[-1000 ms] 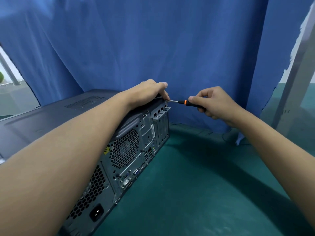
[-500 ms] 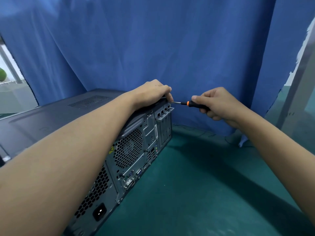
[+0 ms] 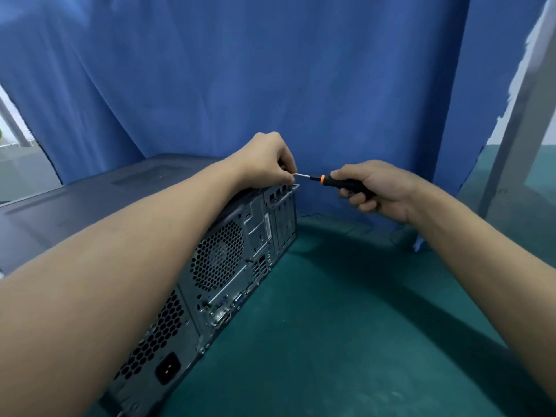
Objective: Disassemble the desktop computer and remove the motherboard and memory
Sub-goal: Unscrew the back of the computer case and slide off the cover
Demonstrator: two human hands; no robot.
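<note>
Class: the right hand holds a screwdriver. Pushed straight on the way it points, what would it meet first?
Most likely the left hand: the screwdriver in the right hand has its tip at that hand's fingertips, just above the rear corner of the computer case. Depth is uncertain.

From my end this reads as a makeshift repair booth rather than a home: blue cloth (image 3: 270, 85) hangs as a backdrop around a worktop (image 3: 346, 326) covered in dark green, a grey metal post (image 3: 520, 130) stands at the right, and a desktop computer (image 3: 228, 266) lies on its side with a screwdriver (image 3: 334, 181) at its rear corner.
</note>
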